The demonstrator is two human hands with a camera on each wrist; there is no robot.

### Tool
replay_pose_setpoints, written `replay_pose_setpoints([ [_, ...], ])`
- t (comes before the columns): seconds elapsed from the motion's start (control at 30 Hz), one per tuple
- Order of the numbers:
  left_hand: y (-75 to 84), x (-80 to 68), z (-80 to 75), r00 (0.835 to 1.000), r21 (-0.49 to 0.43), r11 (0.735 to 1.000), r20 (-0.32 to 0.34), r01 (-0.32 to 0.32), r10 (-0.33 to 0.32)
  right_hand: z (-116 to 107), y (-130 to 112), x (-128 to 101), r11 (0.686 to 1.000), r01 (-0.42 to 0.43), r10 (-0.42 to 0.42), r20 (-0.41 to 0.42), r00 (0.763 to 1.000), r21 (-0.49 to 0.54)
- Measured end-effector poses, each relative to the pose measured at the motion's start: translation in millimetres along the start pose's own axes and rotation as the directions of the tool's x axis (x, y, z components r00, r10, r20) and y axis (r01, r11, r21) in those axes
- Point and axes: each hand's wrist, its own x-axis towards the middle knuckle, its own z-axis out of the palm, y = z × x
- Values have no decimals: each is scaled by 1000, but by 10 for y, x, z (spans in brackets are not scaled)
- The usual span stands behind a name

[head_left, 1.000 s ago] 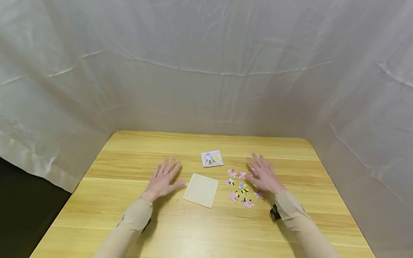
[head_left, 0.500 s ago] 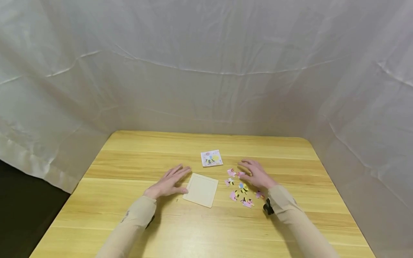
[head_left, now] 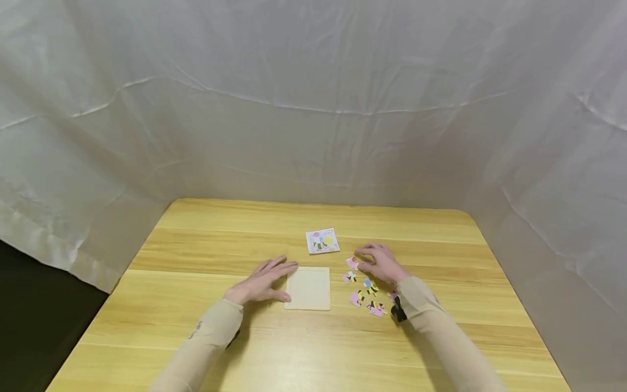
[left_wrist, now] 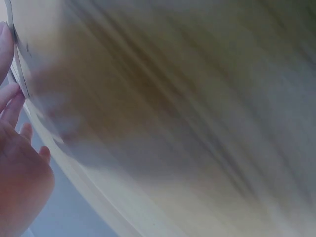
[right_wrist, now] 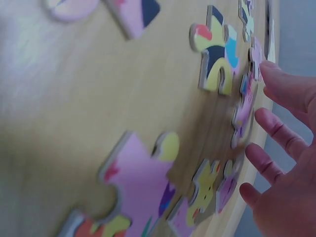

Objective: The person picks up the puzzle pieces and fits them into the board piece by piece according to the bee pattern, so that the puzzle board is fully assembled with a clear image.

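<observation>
My left hand (head_left: pixel 262 282) lies along the left side of a pale square puzzle tray (head_left: pixel 311 289). Its thumb touches the tray's left edge and its extended fingertips reach the upper left corner. My right hand (head_left: pixel 383 264) hovers low over the far side of several loose jigsaw pieces, its fingers bent loosely. In the right wrist view the thumb (right_wrist: pixel 286 86) is close to a pink jigsaw piece (right_wrist: pixel 256 59); whether they touch I cannot tell. A yellow, black and blue piece (head_left: pixel 370 286) lies nearer the person. The right hand covers some pieces in the head view.
Behind the tray lies a square picture card (head_left: pixel 322 241) showing a bee. The wooden table (head_left: pixel 303 354) has grey-white curtains (head_left: pixel 313 147) behind it and at both sides. A black device (head_left: pixel 399 310) sits at the right wrist.
My left hand has moved right onto the tray, which has turned from slanted to nearly square with the table. My right hand has moved left and nearer the pieces, its fingers less spread.
</observation>
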Motion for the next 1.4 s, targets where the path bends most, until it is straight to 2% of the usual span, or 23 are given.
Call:
replay_pose_setpoints([
  [0.33, 68, 54, 54, 999, 41, 998, 10, -41, 41, 45, -12, 74, 999, -44, 44, -32, 999, 10],
  [0.93, 197, 168, 156, 996, 41, 996, 32, -82, 81, 3, 16, 126, 984, -104, 112, -47, 993, 141],
  [1.03, 213, 182, 162, 996, 41, 996, 33, -79, 78, -15, 22, 126, 974, -98, 105, -22, 994, 205],
  [1.2, 239, 195, 161, 997, 37, 997, 37, -73, 71, -50, 24, 118, 931, -123, 116, 43, 992, 344],
  [1.4, 248, 196, 164, 997, 38, 997, 36, -69, 68, -65, 31, 99, 894, -153, 130, 82, 988, 421],
])
